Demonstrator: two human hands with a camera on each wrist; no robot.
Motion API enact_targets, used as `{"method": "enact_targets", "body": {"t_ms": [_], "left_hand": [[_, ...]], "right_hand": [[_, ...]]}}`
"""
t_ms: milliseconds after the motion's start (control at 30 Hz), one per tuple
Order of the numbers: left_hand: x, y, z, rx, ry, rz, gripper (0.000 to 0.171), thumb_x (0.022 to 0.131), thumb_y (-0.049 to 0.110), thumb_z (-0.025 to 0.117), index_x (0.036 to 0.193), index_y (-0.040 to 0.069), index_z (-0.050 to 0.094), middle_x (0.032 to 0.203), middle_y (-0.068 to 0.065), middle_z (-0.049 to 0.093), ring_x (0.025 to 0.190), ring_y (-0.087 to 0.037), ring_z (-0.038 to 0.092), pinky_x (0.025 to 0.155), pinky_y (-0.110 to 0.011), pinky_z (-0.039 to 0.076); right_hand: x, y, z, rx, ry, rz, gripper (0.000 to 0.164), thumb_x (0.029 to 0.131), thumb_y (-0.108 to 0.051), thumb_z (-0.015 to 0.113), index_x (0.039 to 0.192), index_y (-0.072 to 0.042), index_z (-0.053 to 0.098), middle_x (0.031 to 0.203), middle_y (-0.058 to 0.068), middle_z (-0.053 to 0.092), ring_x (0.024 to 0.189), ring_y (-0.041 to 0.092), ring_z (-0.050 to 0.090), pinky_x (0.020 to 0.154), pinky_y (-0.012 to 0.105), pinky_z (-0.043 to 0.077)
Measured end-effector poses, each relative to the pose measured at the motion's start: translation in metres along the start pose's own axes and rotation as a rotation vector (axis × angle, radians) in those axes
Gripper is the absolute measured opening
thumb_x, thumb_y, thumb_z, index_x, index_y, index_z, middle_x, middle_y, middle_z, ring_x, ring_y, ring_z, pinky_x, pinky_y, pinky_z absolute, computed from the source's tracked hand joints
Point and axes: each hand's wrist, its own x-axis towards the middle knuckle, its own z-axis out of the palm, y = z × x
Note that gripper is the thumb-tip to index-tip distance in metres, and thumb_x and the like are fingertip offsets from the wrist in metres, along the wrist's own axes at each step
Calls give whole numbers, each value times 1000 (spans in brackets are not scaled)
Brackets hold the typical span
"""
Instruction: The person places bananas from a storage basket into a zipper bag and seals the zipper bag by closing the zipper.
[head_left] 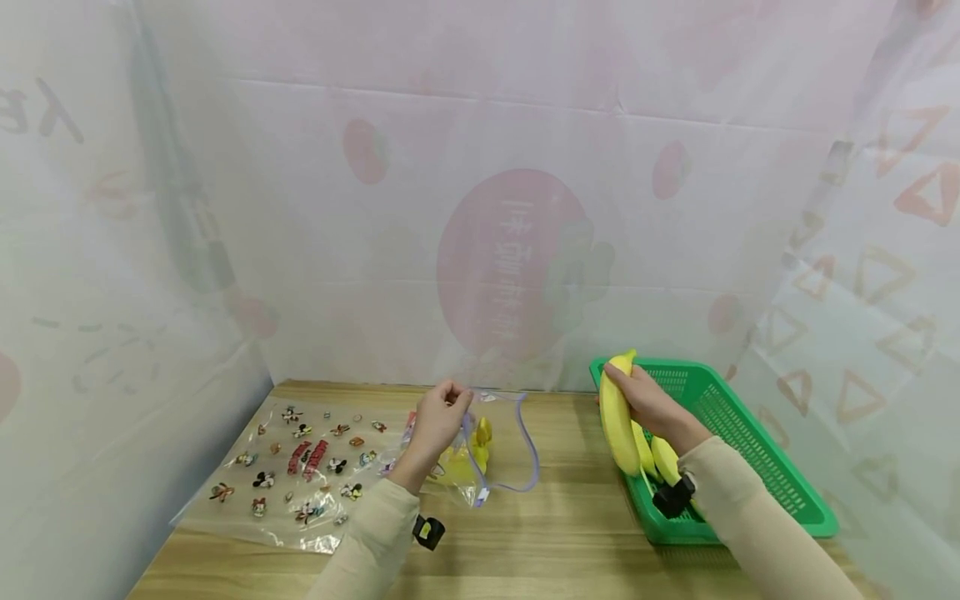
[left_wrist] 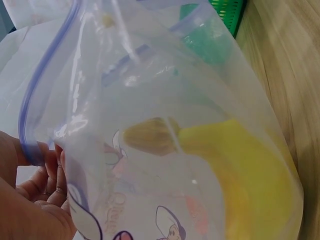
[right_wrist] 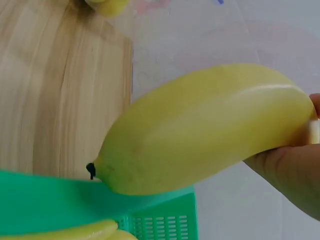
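Observation:
My left hand (head_left: 435, 423) pinches the purple-edged rim of a clear zip bag (left_wrist: 145, 95), whose mouth spreads open toward the right. Inside the bag lies a yellow banana (left_wrist: 257, 175), its brownish stem showing through the printed plastic. My right hand (head_left: 654, 404) grips another banana (head_left: 618, 421) near its stem end and holds it up over the left side of a green basket (head_left: 738, 400). The dark tip of this held banana points away from the hand in the right wrist view. More bananas (head_left: 665, 460) lie in the basket below.
A large clear plastic sheet or bag (head_left: 300, 500) with cartoon prints lies flat on the left of the wooden table (head_left: 555, 550). White printed curtains (head_left: 315, 208) hang behind the table and on both sides. The basket stands at the table's right side.

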Motion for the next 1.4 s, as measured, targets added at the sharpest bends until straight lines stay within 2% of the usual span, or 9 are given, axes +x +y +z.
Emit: {"method": "enact_targets", "body": {"t_ms": [133, 200, 300, 367, 433, 600, 833, 1133, 1400], "left_hand": [[0, 0, 1, -2, -2, -4, 15, 94, 15, 58, 82, 5, 58, 77, -5, 53, 66, -16, 49, 55, -25, 40], [0, -1, 1, -3, -4, -7, 15, 94, 16, 58, 83, 5, 59, 78, -5, 53, 67, -16, 49, 56, -25, 40], [1, -1, 2, -5, -6, -9, 15, 94, 16, 58, 83, 5, 59, 78, -5, 54, 67, -16, 49, 56, -26, 40], [1, 0, 2, -5, -7, -11, 15, 94, 16, 58, 83, 5, 59, 78, -5, 53, 67, -16, 49, 56, -26, 40], [1, -1, 2, -2, -6, -13, 15, 94, 16, 58, 83, 5, 59, 78, -5, 53, 68, -16, 49, 57, -26, 40], [2, -1, 2, 7, 2, -22, 15, 93, 16, 59, 82, 6, 59, 78, -5, 54, 68, -17, 49, 58, -26, 40], [1, -1, 0, -4, -2, -25, 15, 93, 16, 59, 82, 5, 59, 77, -5, 53, 67, -17, 50, 57, -25, 41], [0, 0, -1, -7, -3, -26, 15, 93, 16, 59, 82, 5, 59, 78, -6, 54, 68, -17, 51, 58, -26, 41], [0, 0, -2, 19, -1, -1, 16, 93, 16, 59, 82, 5, 59, 76, -5, 53, 67, -17, 48, 58, -27, 40]], "right_hand": [[1, -2, 10, 80, 7, 5, 29, 104, -26, 32, 110, 2, 37, 84, 9, 57, 71, 18, 61, 70, 34, 53], [0, -4, 15, 122, 15, 21, 27, 104, -20, 29, 117, 2, 32, 92, 12, 53, 76, 19, 60, 73, 34, 52], [-2, -5, 24, 172, 21, 20, 35, 100, -13, 23, 130, 6, 21, 101, 16, 46, 83, 21, 58, 77, 34, 50], [-3, -6, 30, 185, 17, 5, 41, 99, -11, 21, 135, 6, 12, 104, 18, 42, 87, 23, 57, 78, 34, 49], [-3, -7, 37, 196, 11, -21, 41, 98, -10, 21, 135, 5, 11, 105, 18, 42, 88, 23, 57, 79, 35, 49], [0, -7, 56, 242, 0, -80, 31, 100, -8, 27, 129, 2, 20, 106, 18, 45, 89, 23, 60, 79, 36, 50], [1, -4, 74, 270, -14, -148, 30, 100, -12, 43, 124, 0, 27, 102, 10, 53, 86, 18, 64, 75, 34, 53], [6, 4, 89, 288, 9, -234, 12, 96, -6, 53, 105, 2, 52, 93, 7, 62, 83, 18, 65, 74, 36, 54], [9, 4, 101, 257, 95, -253, 21, 93, -6, 59, 109, 3, 49, 96, 8, 59, 85, 18, 64, 76, 36, 54]]}}
